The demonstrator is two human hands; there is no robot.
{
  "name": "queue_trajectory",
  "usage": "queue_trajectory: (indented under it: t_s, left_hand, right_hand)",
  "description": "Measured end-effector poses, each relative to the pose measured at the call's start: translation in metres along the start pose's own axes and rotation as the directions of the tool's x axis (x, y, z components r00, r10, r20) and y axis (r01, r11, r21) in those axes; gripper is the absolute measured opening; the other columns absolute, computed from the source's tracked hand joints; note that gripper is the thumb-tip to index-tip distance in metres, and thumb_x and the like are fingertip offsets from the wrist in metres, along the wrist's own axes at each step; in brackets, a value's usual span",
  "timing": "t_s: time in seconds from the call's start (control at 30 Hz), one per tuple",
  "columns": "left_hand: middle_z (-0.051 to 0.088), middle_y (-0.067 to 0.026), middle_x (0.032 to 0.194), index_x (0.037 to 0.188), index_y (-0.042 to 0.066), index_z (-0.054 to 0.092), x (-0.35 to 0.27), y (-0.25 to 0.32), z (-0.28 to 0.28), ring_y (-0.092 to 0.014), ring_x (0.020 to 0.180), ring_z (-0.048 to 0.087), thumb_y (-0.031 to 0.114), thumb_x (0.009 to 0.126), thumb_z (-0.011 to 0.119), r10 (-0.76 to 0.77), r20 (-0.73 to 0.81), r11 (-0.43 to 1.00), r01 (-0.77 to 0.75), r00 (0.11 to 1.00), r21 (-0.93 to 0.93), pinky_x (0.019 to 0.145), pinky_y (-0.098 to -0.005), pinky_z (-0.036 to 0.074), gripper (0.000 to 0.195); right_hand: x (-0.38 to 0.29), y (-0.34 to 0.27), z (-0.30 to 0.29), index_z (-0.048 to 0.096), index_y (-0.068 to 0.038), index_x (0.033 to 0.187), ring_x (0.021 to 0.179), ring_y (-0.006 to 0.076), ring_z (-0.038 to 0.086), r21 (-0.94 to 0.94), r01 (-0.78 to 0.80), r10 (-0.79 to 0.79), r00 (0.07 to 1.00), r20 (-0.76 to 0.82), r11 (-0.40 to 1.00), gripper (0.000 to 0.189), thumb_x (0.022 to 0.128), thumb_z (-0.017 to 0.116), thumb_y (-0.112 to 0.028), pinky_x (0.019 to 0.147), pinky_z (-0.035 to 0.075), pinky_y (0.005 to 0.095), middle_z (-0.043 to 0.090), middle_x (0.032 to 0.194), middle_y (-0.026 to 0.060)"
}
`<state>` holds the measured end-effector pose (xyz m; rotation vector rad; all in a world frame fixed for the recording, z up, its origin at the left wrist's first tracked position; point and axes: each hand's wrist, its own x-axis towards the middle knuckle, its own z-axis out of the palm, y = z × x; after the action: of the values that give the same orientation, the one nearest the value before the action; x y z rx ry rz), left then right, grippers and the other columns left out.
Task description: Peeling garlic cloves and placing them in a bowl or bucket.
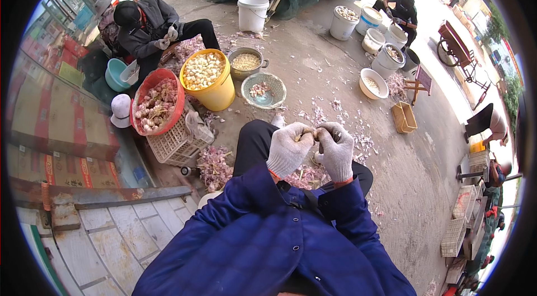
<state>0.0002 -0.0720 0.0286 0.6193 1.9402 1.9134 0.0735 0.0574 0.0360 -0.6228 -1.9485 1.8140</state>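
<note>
My left hand [290, 148], in a whitish knit glove, is raised above my lap with its fingers pinched together at a small brownish piece, probably garlic. My right hand [335, 149], gloved alike, meets it from the right, fingertips curled at the same spot; the piece is mostly hidden between the fingers. Beyond my hands a green patterned basin [272, 101] holds a few pinkish cloves. Left of it stands a yellow bucket [218, 94] full of peeled garlic cloves, behind it a metal pot [238, 72] of cloves. A red basin [178, 105] holds whole garlic bulbs.
The red basin rests on a plastic crate [172, 147]. Garlic skins [214, 166] lie around my feet. A person [147, 27] sits at upper left, another [405, 12] at upper right beside white buckets [344, 29]. A wooden box [403, 117] and folding stool [419, 84] stand right.
</note>
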Motion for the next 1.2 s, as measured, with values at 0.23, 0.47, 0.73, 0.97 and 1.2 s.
queue_trajectory:
  t_s: [0.23,0.47,0.73,0.97,1.2]
  left_hand:
    - [0.072,-0.0145,0.081,0.093,-0.003,0.072,0.006,-0.012,-0.014,-0.014,0.073,0.070,0.008,0.091,0.067,0.162,-0.037,0.979,-0.155,0.986,0.135,0.066,-0.0309,0.055,0.012]
    - [0.068,-0.0062,0.081,0.100,0.000,0.067,0.018,-0.010,-0.041,-0.010,0.063,0.062,0.007,0.098,0.061,-0.305,0.078,0.778,0.296,0.949,-0.554,0.056,-0.0240,0.051,0.009]
    - [0.066,-0.0083,0.081,0.101,-0.002,0.064,0.031,-0.030,-0.076,-0.011,0.063,0.060,0.004,0.098,0.059,-0.361,-0.013,0.716,0.268,0.933,-0.644,0.055,-0.0267,0.049,0.008]
    - [0.069,-0.0055,0.087,0.106,-0.002,0.068,0.025,-0.034,-0.091,-0.009,0.068,0.061,0.001,0.098,0.058,-0.272,-0.046,0.836,0.213,0.961,-0.505,0.062,-0.0224,0.050,0.013]
    - [0.067,-0.0003,0.082,0.114,-0.003,0.071,0.016,-0.017,-0.115,-0.005,0.070,0.058,0.013,0.099,0.066,-0.202,-0.055,0.881,0.157,0.978,-0.446,0.062,-0.0208,0.047,0.022]
  right_hand:
    - [0.010,0.004,0.012,0.070,0.002,0.102,0.058,0.0056,0.054,0.201,-0.210,0.185,0.973,0.134,0.957,0.014,0.096,0.067,-0.011,0.052,0.042,0.0204,0.068,0.079,0.0031]
    - [0.030,0.021,0.026,0.066,-0.002,0.110,0.055,0.0092,0.051,0.676,-0.465,0.260,0.884,0.388,0.571,0.016,0.095,0.066,-0.009,0.049,0.037,0.0235,0.065,0.081,0.0039]
    - [0.059,0.005,0.052,0.067,-0.003,0.119,0.058,0.0101,0.053,0.736,-0.494,0.133,0.860,0.493,0.463,0.027,0.093,0.071,-0.008,0.052,0.039,0.0262,0.071,0.095,0.0096]
    - [0.060,-0.002,0.079,0.067,-0.005,0.109,0.056,0.0096,0.050,0.639,-0.480,0.194,0.863,0.466,0.601,0.018,0.092,0.071,-0.006,0.051,0.036,0.0255,0.068,0.086,0.0064]
    - [0.043,-0.020,0.126,0.069,0.000,0.104,0.071,0.0096,0.062,-0.044,-0.061,0.069,0.975,0.213,0.997,0.013,0.091,0.070,-0.004,0.064,0.050,0.0244,0.068,0.085,0.0028]
